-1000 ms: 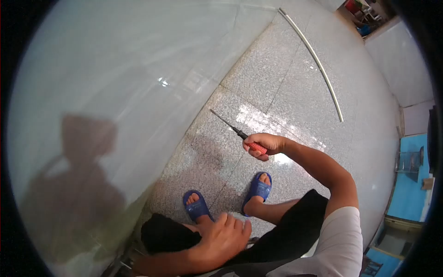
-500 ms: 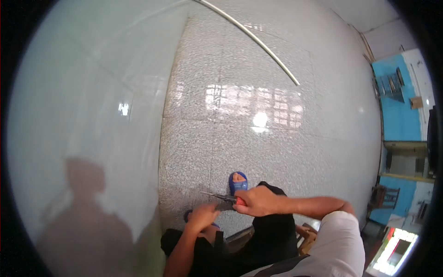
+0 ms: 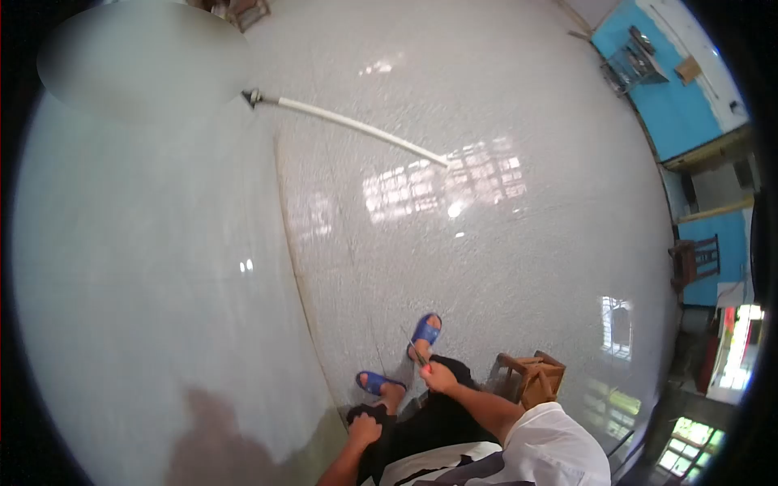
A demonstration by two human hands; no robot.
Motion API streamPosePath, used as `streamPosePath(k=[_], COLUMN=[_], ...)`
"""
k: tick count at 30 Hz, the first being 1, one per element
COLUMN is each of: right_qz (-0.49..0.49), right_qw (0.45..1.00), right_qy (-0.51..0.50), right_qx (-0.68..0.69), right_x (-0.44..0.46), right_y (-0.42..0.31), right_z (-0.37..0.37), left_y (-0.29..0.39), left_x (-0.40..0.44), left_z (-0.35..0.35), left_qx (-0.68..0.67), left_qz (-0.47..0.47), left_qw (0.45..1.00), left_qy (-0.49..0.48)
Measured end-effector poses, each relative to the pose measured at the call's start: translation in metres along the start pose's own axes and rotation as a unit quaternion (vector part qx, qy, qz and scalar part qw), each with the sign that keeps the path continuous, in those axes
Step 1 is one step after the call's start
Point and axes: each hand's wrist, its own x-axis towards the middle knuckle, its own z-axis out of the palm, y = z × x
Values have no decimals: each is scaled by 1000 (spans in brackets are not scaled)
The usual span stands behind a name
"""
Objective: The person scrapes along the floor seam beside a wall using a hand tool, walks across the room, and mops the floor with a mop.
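My right hand [image 3: 440, 377] is closed around the red handle of a small tool [image 3: 425, 369]. Its thin metal end points up and left over the blue slipper [image 3: 426, 330] on my right foot; at this size its kind is unclear. My left hand [image 3: 367, 428] rests by my left knee on the black trousers, fingers curled in; whatever they hold, if anything, is hidden. Below it is the other blue slipper [image 3: 380, 382].
A long white pole [image 3: 365, 130] with a dark fitting [image 3: 253, 99] at its far end lies on the glossy floor. A wooden stool [image 3: 541, 381] stands to my right. Farther right are a wooden chair [image 3: 695, 257] and a blue wall [image 3: 681, 121]. The pale wall [image 3: 162, 267] runs along my left.
My hands have moved apart: the left has gone down to the knee, the right has drawn down with the tool. The view has shifted, showing the pole's far end and more of the stool.
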Motion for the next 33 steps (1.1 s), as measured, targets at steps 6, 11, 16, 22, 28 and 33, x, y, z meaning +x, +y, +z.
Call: streamPosePath(k=[6, 11, 16, 22, 28, 33], right_qz=[103, -48, -196, -316, -262, 25], right_qw=[885, 733, 605, 548, 540, 615], right_qy=[-4, -40, -48, 8, 111, 310], right_qx=[455, 678, 770, 774, 792, 725], right_x=[-56, -78, -147, -196, -179, -101], right_y=[-28, -45, -71, -83, -44, 79], right_z=[-83, -181, -271, -325, -350, -306], left_y=[-47, -20, 30, 35, 135, 227], left_x=[-12, -16, -38, 64, 183, 267], left_z=[-45, -155, -220, -227, -286, -345], left_qx=[-226, -234, -193, -54, 34, 86], left_qz=[-17, -83, -25, 152, 188, 200], left_qw=[972, 969, 981, 987, 979, 969], left_qy=[-60, 10, 6, 15, -73, -117])
